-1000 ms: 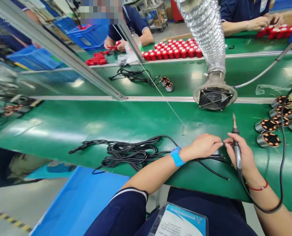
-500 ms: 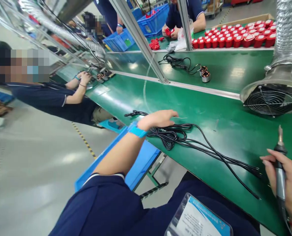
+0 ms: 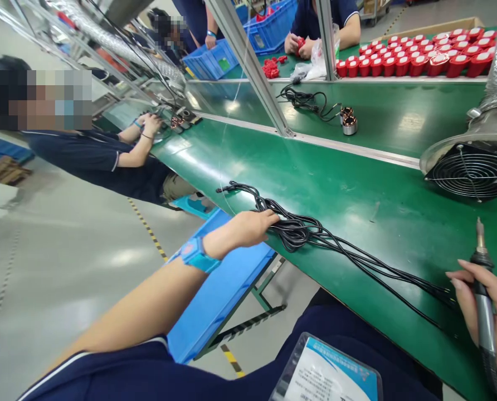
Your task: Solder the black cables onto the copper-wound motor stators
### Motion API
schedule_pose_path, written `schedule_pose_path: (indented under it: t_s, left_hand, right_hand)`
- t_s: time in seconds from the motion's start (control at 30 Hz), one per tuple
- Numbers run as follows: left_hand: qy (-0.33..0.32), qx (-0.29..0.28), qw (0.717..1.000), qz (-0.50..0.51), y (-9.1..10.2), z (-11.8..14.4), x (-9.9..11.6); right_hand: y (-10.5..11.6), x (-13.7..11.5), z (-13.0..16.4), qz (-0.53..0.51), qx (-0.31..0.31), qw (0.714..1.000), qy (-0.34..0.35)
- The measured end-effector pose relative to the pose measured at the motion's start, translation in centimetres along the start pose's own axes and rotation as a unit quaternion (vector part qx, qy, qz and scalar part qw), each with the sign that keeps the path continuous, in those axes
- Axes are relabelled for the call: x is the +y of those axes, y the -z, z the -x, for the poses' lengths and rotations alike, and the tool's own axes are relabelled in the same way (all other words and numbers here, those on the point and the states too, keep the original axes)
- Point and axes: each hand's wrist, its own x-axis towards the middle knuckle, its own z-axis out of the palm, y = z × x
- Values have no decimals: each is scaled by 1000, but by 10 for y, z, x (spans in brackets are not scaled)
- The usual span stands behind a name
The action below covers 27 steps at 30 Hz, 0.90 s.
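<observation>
My left hand point(image 3: 251, 227), with a blue wristband, reaches to the near edge of the green bench. Its fingers are closed at the left side of a bundle of black power cables point(image 3: 296, 228); the exact grip is partly hidden. The cables lie looped on the bench, and their long ends run right toward my right hand point(image 3: 488, 303). That hand is wrapped round the grey handle of a soldering iron point(image 3: 485, 312). The iron's metal tip points up and away from me, above the bench surface.
A fan with a round grille point(image 3: 468, 172) stands at the right. A metal post point(image 3: 252, 72) rises from the bench's rail. Beyond lie copper-wound motor stators point(image 3: 349, 122) and rows of red housings point(image 3: 411, 61). A blue bin point(image 3: 215, 301) sits below on the left. Co-workers sit left and opposite.
My left hand has moved left and down toward me, to the side of the bundle. The stray cable now lies closer to the others. My right hand still holds the soldering iron.
</observation>
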Motion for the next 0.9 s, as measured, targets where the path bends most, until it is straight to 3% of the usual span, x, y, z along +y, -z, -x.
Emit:
schedule_pose_path:
  t_s: [0.1, 0.2, 0.3, 0.43, 0.6, 0.67, 0.73, 0.83, 0.9]
  left_hand:
    - [12, 19, 1000, -19, -10, -2, 14]
    - [5, 23, 1000, -19, -2, -3, 15]
    - [8, 38, 999, -23, 26, 3, 6]
    - [83, 91, 989, -83, 74, 4, -4]
    - [87, 149, 977, -123, 99, -33, 4]
    - [45, 179, 976, -115, 100, -52, 22]
    - [-49, 203, 974, -89, 100, -66, 51]
    - [-247, 176, 951, -54, 100, -78, 106]
    - [-344, 146, 926, -58, 101, -83, 142]
  right_hand:
    - [1, 0, 2, 0, 6, 1000, 8]
    - [2, -4, 2, -7, 9, 1000, 24]
    - [5, -8, -1, -2, 17, 1000, 14]
    - [7, -9, -2, 4, 47, 999, -25]
    - [4, -5, -5, 4, 60, 998, -19]
    - [3, -3, -7, 7, 72, 997, -10]
    - [2, -2, -9, 9, 81, 997, -7]
    - [-2, -3, -12, 13, 96, 995, -11]
    - [-5, -4, -13, 17, 103, 994, -15]
